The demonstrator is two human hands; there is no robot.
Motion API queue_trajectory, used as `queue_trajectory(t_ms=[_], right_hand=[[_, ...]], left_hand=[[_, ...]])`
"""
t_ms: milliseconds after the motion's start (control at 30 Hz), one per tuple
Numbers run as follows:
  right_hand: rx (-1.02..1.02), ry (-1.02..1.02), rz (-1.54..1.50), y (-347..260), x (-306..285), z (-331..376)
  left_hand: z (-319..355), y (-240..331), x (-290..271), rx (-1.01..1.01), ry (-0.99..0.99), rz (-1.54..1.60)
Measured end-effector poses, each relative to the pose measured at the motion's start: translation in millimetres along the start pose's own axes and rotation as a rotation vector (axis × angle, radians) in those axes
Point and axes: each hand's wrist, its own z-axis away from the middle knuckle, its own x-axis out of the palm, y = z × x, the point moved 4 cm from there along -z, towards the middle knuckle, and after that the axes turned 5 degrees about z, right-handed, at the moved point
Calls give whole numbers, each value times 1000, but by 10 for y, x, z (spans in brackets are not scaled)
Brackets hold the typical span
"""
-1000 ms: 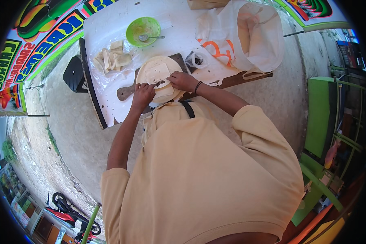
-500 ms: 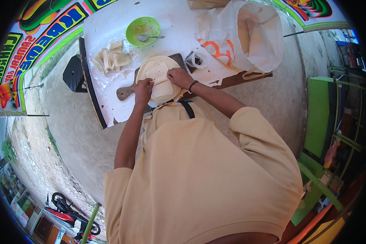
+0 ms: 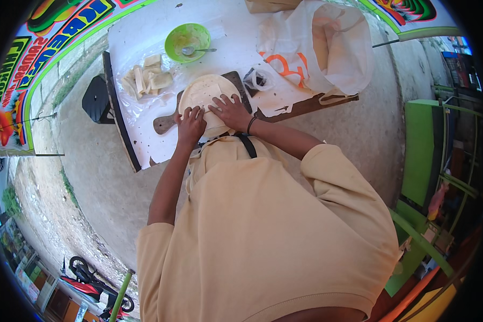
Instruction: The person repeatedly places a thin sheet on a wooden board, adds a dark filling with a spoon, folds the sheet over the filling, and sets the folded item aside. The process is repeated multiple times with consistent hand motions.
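A stack of thin, round, cream-coloured wrappers (image 3: 209, 96) lies on a dark wooden cutting board (image 3: 164, 124) in front of me. My left hand (image 3: 192, 127) rests on the near left part of the top wrapper, fingers apart and bent downward. Across from it, my right hand (image 3: 233, 114) lies over the near right part with its fingers spread. The hands hide a folded part of the wrapper between and under them, so any filling cannot be seen. Left of the board, several folded cream rolls (image 3: 147, 78) are piled on clear plastic.
Beyond the board stands a green bowl (image 3: 181, 38) with a spoon (image 3: 190, 50) and some pale paste. A large whitish bag (image 3: 341, 48) is at the table's right, near a small clear bag (image 3: 258, 79) with dark contents. A black stool (image 3: 96, 99) stands left of the table.
Both hands have gone from pinching the folded wrapper's edge to lying on it with fingers spread. My right hand has shifted slightly nearer to me.
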Motion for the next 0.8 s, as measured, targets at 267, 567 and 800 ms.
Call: queue_trajectory(t_ms=[267, 567, 800], right_hand=[[142, -123, -66, -231, -50, 25], [88, -183, -103, -244, 61, 70], [182, -236, -113, -268, -17, 103]], left_hand=[[65, 103, -31, -81, -82, -39], [26, 134, -57, -159, -159, -13], [75, 158, -40, -187, -157, 30]])
